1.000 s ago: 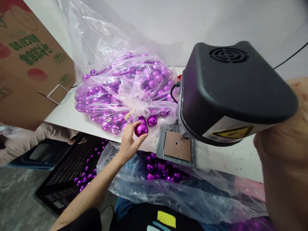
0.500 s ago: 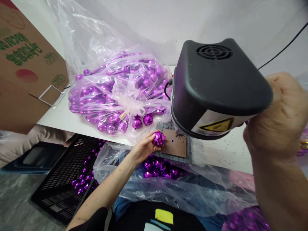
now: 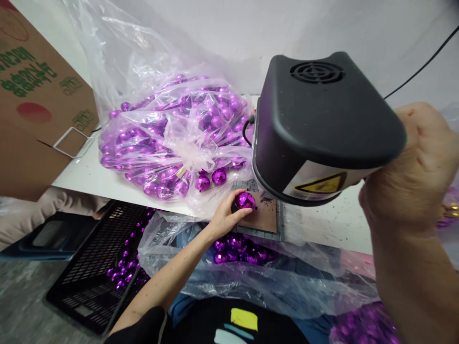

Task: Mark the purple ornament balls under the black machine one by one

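Note:
My left hand (image 3: 229,212) grips a shiny purple faceted bauble (image 3: 245,201) between thumb and fingers. It holds the bauble over the left part of a brown plate (image 3: 261,220) with a small dark hole, set on a grey base (image 3: 280,229). Above the plate's right side looms a black machine (image 3: 330,119) with a round vent and a yellow warning label. My right hand (image 3: 412,157) is closed in a fist against the machine's right end; what its fingers wrap round is hidden behind the housing.
A clear plastic bag (image 3: 191,138) full of purple baubles lies on the white table (image 3: 107,184), two loose ones beside it. More baubles (image 3: 240,248) rest in plastic over my lap. A black crate (image 3: 79,282) with baubles stands at lower left, below a cardboard box (image 3: 39,105).
My left hand has carried the bauble slightly right and up, over the brown plate near its hole. My right hand stays closed beside the machine. The view has shifted slightly.

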`<state>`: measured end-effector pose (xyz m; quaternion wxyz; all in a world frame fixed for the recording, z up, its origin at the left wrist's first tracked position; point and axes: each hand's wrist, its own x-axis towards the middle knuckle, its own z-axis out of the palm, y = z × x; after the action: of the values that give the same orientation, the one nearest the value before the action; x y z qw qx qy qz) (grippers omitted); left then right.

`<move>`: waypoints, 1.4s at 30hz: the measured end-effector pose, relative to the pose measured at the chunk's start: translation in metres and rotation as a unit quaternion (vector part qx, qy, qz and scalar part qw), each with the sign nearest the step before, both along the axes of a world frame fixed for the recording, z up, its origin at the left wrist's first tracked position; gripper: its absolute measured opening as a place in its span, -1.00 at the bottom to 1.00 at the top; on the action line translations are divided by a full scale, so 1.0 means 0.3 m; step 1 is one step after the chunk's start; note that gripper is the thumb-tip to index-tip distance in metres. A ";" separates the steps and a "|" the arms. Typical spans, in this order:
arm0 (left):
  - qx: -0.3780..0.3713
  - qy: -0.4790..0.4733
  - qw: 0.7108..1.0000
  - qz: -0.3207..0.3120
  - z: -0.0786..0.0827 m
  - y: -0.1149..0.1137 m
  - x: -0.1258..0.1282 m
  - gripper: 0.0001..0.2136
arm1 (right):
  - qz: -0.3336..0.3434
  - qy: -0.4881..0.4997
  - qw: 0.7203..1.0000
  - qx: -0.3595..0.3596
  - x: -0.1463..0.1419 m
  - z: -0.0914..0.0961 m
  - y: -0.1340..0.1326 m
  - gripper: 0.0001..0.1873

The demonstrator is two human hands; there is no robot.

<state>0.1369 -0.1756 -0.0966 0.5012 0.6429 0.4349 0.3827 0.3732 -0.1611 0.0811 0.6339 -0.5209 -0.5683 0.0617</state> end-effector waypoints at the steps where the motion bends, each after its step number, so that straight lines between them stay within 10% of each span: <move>1: 0.023 0.022 0.999 -0.001 -0.012 0.004 0.009 -0.54 | 0.002 0.001 1.000 -0.005 -0.001 0.000 -0.001 -0.40; 12: 0.170 0.137 0.975 -0.037 -0.009 0.024 0.053 -0.61 | 0.009 -0.001 1.000 -0.021 -0.005 0.003 -0.005 -0.40; 42: 0.088 0.147 0.984 -0.045 -0.007 -0.002 0.129 -0.64 | 0.025 -0.036 0.999 -0.026 -0.016 0.003 -0.030 -0.73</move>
<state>0.1757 -0.1761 -0.0987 0.3901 0.7525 0.4391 0.2981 0.3684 -0.1700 0.0821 0.5973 -0.5247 -0.6021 0.0732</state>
